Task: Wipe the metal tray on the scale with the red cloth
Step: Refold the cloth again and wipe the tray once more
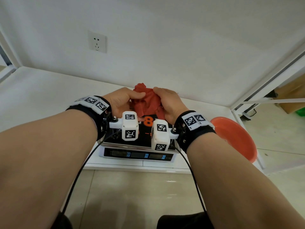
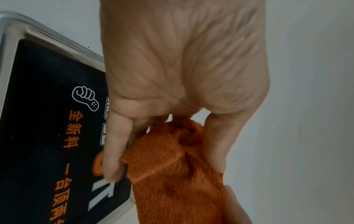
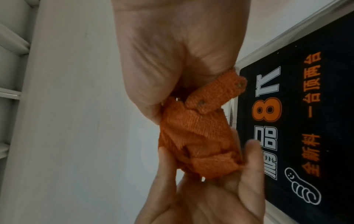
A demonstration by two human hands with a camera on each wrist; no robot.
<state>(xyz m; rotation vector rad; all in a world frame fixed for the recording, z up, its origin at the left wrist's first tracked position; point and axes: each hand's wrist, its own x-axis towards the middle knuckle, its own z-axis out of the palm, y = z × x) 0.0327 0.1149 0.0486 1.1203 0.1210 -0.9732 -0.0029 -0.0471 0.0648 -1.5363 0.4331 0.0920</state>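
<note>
A crumpled red cloth point(image 1: 146, 100) hangs between both hands above the far edge of the scale point(image 1: 137, 154). My left hand point(image 1: 127, 100) pinches its left side between thumb and fingers, and my right hand point(image 1: 165, 101) grips its right side. In the left wrist view the left hand point(image 2: 166, 169) pinches the cloth point(image 2: 172, 181), which looks orange there. In the right wrist view the right hand point(image 3: 187, 91) curls round the cloth point(image 3: 195, 136). The metal tray point(image 2: 17, 34) lies on the scale under a black printed sheet point(image 3: 306, 121), and the cloth is lifted off it.
The scale stands on a low white shelf point(image 1: 41, 90) against a white wall with a socket point(image 1: 97, 41). A red plastic basin point(image 1: 234, 138) lies at the shelf's right end. White frame posts point(image 1: 264, 86) rise at the right, with a cardboard box point(image 1: 293, 96) beyond.
</note>
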